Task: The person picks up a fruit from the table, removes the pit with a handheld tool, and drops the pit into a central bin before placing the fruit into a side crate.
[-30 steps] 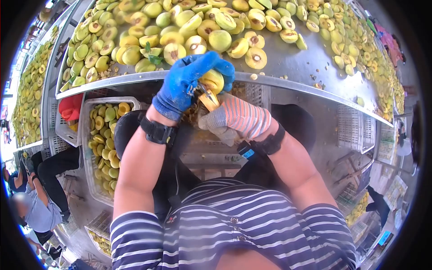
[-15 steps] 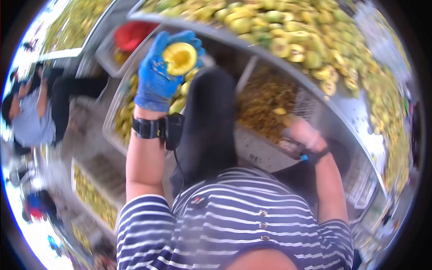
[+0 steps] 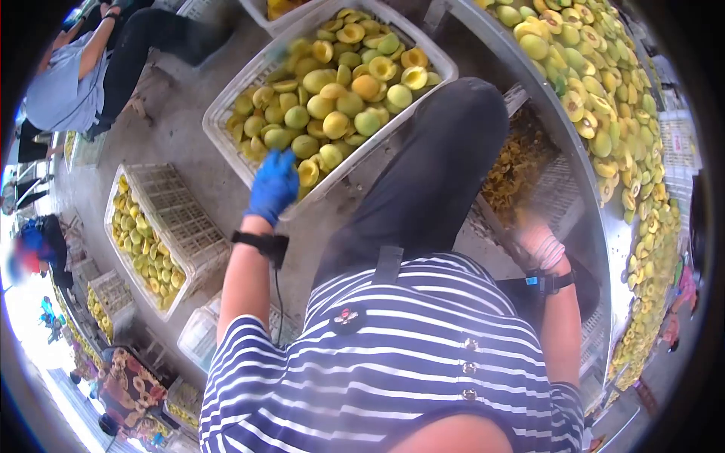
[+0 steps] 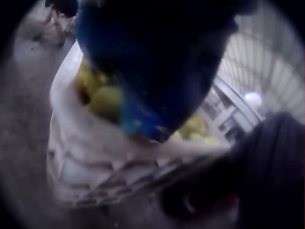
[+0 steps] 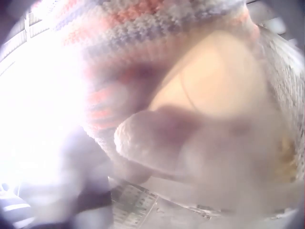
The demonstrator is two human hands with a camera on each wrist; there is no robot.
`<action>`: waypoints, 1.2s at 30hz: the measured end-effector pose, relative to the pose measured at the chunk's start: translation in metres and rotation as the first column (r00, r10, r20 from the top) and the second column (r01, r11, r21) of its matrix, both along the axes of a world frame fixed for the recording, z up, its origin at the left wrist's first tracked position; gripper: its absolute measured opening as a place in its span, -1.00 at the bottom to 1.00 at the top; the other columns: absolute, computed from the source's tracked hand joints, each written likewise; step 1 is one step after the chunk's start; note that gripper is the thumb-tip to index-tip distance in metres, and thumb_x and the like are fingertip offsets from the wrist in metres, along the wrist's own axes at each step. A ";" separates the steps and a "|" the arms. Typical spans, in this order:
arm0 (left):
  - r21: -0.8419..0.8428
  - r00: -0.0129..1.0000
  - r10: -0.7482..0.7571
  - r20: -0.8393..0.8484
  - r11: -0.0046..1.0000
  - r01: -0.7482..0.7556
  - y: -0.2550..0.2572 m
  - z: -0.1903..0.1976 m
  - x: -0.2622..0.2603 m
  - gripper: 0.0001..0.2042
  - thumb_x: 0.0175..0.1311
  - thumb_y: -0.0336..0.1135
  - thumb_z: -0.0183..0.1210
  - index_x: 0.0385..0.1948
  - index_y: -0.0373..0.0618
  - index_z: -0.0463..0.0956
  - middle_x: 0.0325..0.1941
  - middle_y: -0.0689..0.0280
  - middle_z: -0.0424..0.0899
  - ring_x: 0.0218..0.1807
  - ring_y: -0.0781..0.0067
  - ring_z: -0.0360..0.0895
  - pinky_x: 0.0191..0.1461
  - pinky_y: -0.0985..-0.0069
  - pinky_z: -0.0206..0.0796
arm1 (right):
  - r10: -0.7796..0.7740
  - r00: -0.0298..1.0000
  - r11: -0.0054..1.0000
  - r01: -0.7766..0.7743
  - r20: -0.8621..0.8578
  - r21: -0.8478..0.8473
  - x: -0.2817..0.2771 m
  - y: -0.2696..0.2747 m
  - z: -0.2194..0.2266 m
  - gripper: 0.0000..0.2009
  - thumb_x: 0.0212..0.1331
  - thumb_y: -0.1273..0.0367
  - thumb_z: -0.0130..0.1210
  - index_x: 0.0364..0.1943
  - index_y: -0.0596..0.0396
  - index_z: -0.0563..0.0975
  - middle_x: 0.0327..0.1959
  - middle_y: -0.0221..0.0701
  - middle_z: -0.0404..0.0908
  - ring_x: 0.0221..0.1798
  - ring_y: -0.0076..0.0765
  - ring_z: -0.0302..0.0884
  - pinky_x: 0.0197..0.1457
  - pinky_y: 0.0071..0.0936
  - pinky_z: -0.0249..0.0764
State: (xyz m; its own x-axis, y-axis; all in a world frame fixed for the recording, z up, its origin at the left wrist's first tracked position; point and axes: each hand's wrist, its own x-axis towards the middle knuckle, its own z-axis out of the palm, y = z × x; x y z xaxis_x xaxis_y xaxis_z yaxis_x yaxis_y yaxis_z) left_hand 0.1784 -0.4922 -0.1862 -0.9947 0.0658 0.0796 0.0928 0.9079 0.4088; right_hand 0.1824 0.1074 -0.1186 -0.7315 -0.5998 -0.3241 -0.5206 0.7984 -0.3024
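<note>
My left hand (image 3: 273,187), in a blue glove, reaches over the near rim of a white crate (image 3: 249,180) heaped with halved yellow-green fruit (image 3: 336,124). Its fingers point forward at the crate's edge, and no fruit shows in them. The left wrist view has the dark glove (image 4: 157,71) above the crate's rim. Low on the right, my right hand (image 3: 540,240), in a striped knit glove, is blurred beside a bin of brown-yellow scraps (image 3: 513,170). In the right wrist view its fingers and thumb (image 5: 147,138) curl round a smooth yellow tool handle (image 5: 214,76); the tool's working end is hidden.
A metal table (image 3: 521,64) piled with cut fruit runs along the right. Another fruit crate (image 3: 162,234) stands on the floor at the left. My knee (image 3: 468,113) lies between the crate and the scrap bin. Another person (image 3: 72,83) sits at the upper left.
Both hands worked together on a fruit by the table, then parted. The left carried a hollowed half to the crate, and that half no longer shows. The right moved down to the scrap bin. The view turned left.
</note>
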 end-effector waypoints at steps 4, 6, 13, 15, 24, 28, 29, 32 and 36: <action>-0.165 0.959 0.028 0.282 0.986 0.019 0.010 0.008 0.009 -0.54 0.12 -0.32 0.14 0.14 0.05 0.48 0.29 0.08 0.41 0.35 -0.15 0.26 0.42 0.03 0.08 | 0.303 0.942 0.953 -0.301 -0.143 0.037 -0.011 -0.017 0.030 -0.60 -0.04 0.46 0.06 -0.05 0.35 0.51 -0.45 -0.05 0.58 -0.35 0.02 0.60 -0.34 -0.17 0.51; -0.176 0.945 -0.058 0.322 0.977 0.120 -0.001 0.002 -0.006 -0.53 0.11 -0.26 0.20 0.15 0.06 0.51 0.28 0.10 0.46 0.33 -0.08 0.33 0.40 0.11 0.16 | 0.085 0.985 0.996 -0.083 -0.153 0.016 -0.009 -0.015 0.026 -0.64 -0.04 0.44 0.06 -0.11 0.36 0.50 -0.34 -0.03 0.58 -0.32 0.07 0.59 -0.28 -0.13 0.52; 0.473 0.993 -0.079 -0.089 0.874 0.112 0.123 0.143 -0.197 -0.62 0.31 -0.33 0.21 0.13 -0.24 0.50 0.01 0.14 0.68 0.01 0.39 0.62 0.10 0.45 0.44 | -0.674 0.596 0.657 0.753 0.437 -0.013 -0.045 -0.031 0.100 -0.57 0.01 0.21 0.25 -0.11 0.24 0.49 -0.31 -0.05 0.63 -0.27 0.00 0.63 -0.17 -0.22 0.50; 0.603 0.959 -0.253 -0.129 0.748 0.278 0.202 0.183 -0.245 -0.62 0.34 -0.35 0.20 0.16 -0.26 0.46 -0.03 0.20 0.68 -0.03 0.52 0.60 0.00 0.55 0.44 | -0.675 0.564 0.582 0.803 0.475 -0.127 -0.042 -0.021 0.098 -0.55 0.01 0.21 0.26 -0.08 0.25 0.49 -0.31 -0.04 0.62 -0.27 0.03 0.62 -0.16 -0.21 0.49; -0.172 0.745 -0.638 0.196 0.726 0.666 0.405 0.186 -0.368 -0.45 -0.07 -0.12 0.40 0.05 -0.01 0.53 0.39 0.00 0.28 0.29 -0.06 0.39 0.32 0.22 0.29 | -0.637 0.489 0.396 0.871 0.596 -0.292 -0.036 -0.003 0.126 -0.55 0.04 0.23 0.29 -0.02 0.17 0.48 -0.29 -0.05 0.61 -0.27 0.01 0.60 -0.17 -0.20 0.48; -0.030 0.742 -0.648 0.173 0.749 0.661 0.378 0.181 -0.370 -0.51 -0.18 -0.23 0.44 -0.07 0.02 0.57 0.43 -0.03 0.22 0.36 -0.09 0.31 0.36 0.22 0.26 | -0.638 0.482 0.345 0.876 0.601 -0.336 -0.027 -0.001 0.125 -0.57 0.05 0.25 0.28 -0.03 0.16 0.49 -0.32 -0.12 0.62 -0.34 -0.08 0.57 -0.20 -0.24 0.47; -0.182 0.736 -0.677 0.002 0.724 0.666 0.368 0.176 -0.363 -0.52 -0.19 -0.32 0.43 -0.09 0.05 0.59 0.44 -0.01 0.22 0.39 -0.10 0.27 0.40 0.24 0.23 | -0.635 0.476 0.309 0.878 0.608 -0.366 -0.024 -0.002 0.124 -0.57 0.05 0.25 0.28 -0.03 0.16 0.49 -0.33 -0.15 0.62 -0.37 -0.12 0.57 -0.22 -0.25 0.47; 0.151 0.792 -0.609 -0.039 0.780 0.607 0.347 0.174 -0.353 -0.59 -0.13 -0.44 0.34 -0.11 0.03 0.60 0.43 0.02 0.27 0.39 -0.03 0.30 0.42 0.29 0.20 | -0.644 0.454 0.238 0.884 0.616 -0.403 -0.017 -0.008 0.118 -0.60 0.04 0.30 0.29 -0.04 0.15 0.50 -0.38 -0.34 0.59 -0.45 -0.35 0.51 -0.32 -0.38 0.45; 0.855 0.711 -0.697 0.087 0.418 0.305 0.353 0.247 -0.291 -0.59 -0.10 -0.59 0.21 -0.09 -0.14 0.56 0.40 0.08 0.34 0.35 0.10 0.40 0.38 0.34 0.27 | -0.676 0.467 0.194 0.859 0.570 -0.474 -0.020 -0.010 0.149 -0.62 0.05 0.35 0.29 -0.04 0.15 0.50 -0.39 -0.44 0.54 -0.41 -0.49 0.49 -0.30 -0.47 0.45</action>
